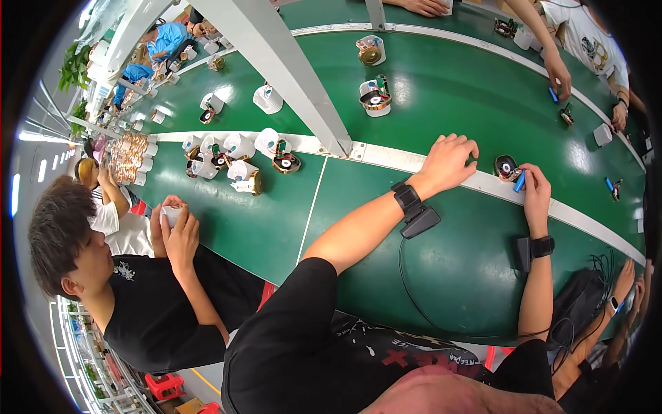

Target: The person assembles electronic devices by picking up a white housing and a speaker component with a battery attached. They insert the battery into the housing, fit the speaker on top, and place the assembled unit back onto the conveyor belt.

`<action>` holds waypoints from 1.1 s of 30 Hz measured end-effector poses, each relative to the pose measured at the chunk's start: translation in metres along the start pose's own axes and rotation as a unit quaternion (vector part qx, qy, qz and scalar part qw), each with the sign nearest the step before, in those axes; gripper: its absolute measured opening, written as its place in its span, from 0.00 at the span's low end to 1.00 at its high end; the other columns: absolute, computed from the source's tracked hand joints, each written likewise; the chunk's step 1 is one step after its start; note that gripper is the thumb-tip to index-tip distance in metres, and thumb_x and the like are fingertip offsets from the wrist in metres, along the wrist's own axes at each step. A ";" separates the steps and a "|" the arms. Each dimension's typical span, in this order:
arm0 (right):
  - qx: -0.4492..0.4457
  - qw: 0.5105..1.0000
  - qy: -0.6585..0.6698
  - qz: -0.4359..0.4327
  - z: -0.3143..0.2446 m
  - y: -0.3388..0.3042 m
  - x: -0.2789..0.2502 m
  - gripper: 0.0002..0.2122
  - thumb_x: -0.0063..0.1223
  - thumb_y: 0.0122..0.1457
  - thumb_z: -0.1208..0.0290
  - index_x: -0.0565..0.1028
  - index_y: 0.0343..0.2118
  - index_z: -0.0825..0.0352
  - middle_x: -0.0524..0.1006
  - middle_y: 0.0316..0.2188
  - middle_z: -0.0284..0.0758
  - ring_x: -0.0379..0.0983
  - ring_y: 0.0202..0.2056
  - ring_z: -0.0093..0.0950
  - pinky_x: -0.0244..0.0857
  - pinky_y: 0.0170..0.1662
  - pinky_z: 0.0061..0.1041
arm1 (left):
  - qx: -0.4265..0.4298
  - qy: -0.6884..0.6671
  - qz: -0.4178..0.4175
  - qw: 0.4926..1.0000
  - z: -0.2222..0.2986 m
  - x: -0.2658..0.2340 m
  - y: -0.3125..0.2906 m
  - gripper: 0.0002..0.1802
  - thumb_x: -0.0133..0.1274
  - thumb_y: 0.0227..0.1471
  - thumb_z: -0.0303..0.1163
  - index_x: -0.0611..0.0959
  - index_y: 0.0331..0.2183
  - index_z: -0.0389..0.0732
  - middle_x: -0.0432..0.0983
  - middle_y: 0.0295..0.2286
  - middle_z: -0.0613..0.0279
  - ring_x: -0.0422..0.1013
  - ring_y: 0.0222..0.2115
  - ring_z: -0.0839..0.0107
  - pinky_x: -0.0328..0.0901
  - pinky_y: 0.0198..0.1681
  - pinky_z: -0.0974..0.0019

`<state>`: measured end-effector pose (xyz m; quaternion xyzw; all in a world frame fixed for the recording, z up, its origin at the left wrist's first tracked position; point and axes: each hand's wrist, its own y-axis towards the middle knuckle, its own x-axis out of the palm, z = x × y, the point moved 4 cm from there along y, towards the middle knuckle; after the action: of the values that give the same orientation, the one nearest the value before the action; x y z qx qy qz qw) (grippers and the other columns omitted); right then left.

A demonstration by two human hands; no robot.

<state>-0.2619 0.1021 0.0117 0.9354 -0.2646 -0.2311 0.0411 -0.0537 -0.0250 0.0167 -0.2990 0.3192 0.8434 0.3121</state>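
My right hand (536, 192) pinches a blue cylindrical battery (520, 181) just over the white rail. Touching or close to the battery is a round black-and-copper speaker-like part (505, 166) with a small circuit board, lying on the green belt at the rail's far side. My left hand (447, 163) hovers over the rail to the left of that part, its fingers loosely bent and apart, with nothing seen in them. Any wires between battery and part are too small to make out. Both my wrists wear black straps with small devices.
The white rail (386, 156) divides my green table (365, 228) from the belt. A slanting white post (289, 76) rises ahead. White housings with round parts (238, 146) cluster left, beside a seated person (138, 290) holding a white piece. More assemblies (376, 95) sit on the belt; co-workers work opposite.
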 end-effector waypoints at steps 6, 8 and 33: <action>-0.013 1.000 0.010 0.009 0.005 -0.001 0.003 0.10 0.42 0.66 0.70 0.75 0.38 0.70 0.70 0.25 0.26 0.62 0.26 0.15 0.57 0.30 0.17 | -0.004 -0.001 0.006 1.000 -0.001 -0.004 -0.004 0.08 0.58 0.44 0.33 0.79 0.29 0.42 0.73 0.27 0.60 0.69 0.35 0.61 0.61 0.42 0.58; -0.012 1.000 0.007 0.016 0.005 -0.002 0.004 0.10 0.42 0.66 0.70 0.75 0.37 0.70 0.70 0.25 0.26 0.62 0.26 0.15 0.56 0.30 0.17 | -0.002 -0.003 0.008 1.000 -0.001 -0.006 -0.005 0.08 0.58 0.44 0.33 0.79 0.29 0.42 0.73 0.27 0.60 0.69 0.35 0.61 0.61 0.42 0.58; -0.001 0.997 -0.072 0.029 -0.012 -0.008 0.001 0.09 0.53 0.59 0.70 0.75 0.27 0.71 0.69 0.16 0.27 0.61 0.19 0.15 0.56 0.23 0.20 | 0.022 0.016 0.004 1.000 0.004 0.000 0.003 0.07 0.58 0.45 0.30 0.80 0.31 0.42 0.69 0.22 0.65 0.68 0.28 0.64 0.61 0.35 0.61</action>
<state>-0.2516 0.1082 0.0208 0.9080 -0.2939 -0.2972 0.0293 -0.0569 -0.0241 0.0199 -0.3043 0.3438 0.8324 0.3102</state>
